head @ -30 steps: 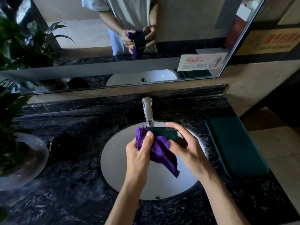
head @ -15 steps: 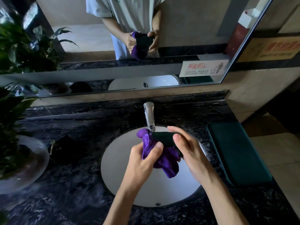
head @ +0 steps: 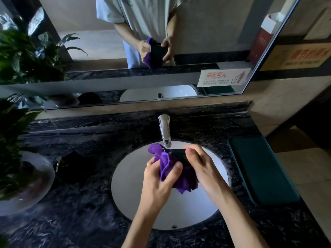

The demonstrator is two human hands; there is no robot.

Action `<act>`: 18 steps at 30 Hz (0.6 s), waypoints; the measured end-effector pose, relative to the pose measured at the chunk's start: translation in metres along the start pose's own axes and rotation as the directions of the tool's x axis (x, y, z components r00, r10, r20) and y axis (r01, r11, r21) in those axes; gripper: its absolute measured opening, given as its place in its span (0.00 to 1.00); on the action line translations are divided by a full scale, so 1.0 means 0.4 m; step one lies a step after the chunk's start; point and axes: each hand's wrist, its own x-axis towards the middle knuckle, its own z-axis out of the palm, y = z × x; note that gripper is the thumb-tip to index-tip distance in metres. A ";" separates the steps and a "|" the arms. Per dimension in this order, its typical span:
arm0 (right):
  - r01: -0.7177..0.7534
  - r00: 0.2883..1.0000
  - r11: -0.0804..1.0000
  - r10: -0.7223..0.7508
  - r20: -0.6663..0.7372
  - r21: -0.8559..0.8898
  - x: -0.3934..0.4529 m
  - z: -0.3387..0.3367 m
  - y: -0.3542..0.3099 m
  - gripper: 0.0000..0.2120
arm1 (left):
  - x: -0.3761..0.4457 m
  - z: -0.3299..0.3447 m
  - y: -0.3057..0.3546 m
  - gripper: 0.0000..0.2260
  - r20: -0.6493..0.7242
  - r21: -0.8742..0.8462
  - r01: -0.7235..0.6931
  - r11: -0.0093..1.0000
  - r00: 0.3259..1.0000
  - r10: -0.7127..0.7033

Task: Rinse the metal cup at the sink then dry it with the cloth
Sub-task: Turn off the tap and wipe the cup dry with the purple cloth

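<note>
Over the white sink basin (head: pixel 136 197), my right hand (head: pixel 202 169) grips a dark metal cup (head: pixel 179 155), fingers curled over its top edge. My left hand (head: pixel 159 179) holds a purple cloth (head: pixel 167 163) bunched against the cup's left side, thumb pressing the fabric. Part of the cloth sticks up near the tap; the rest hangs below the cup. Most of the cup is hidden by cloth and fingers. A chrome tap (head: pixel 164 130) stands just behind the cup, and no water shows.
Dark marble counter (head: pixel 86 208) surrounds the basin. A green mat (head: pixel 259 169) lies at the right. A potted plant in a glass bowl (head: pixel 25 179) stands at the left, beside a small dark object (head: pixel 71 163). A mirror (head: pixel 143 51) behind reflects my hands.
The cloth has been gathered up tighter against the cup, with less of it hanging down. My left hand has shifted its hold on the fabric; both hands stay over the basin.
</note>
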 end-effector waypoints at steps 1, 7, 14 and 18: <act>0.042 0.999 0.999 -0.042 -0.016 0.006 -0.004 -0.001 -0.001 0.17 | -0.002 -0.001 0.004 0.19 0.001 -0.119 0.065 0.991 0.998 -0.066; 0.099 0.994 0.993 -0.096 -0.049 0.059 -0.027 -0.009 0.035 0.27 | 0.004 0.000 0.013 0.25 -0.045 -0.424 0.262 0.867 0.950 -0.309; -0.092 0.979 0.727 0.191 -0.072 0.680 -0.048 0.023 0.068 0.28 | 0.035 -0.024 0.004 0.12 -0.166 -0.655 0.205 0.728 0.900 -0.404; -0.041 0.982 0.576 0.175 -0.073 0.816 -0.046 0.019 0.064 0.36 | 0.030 -0.052 -0.003 0.17 -0.132 -0.729 0.188 0.658 0.905 -0.405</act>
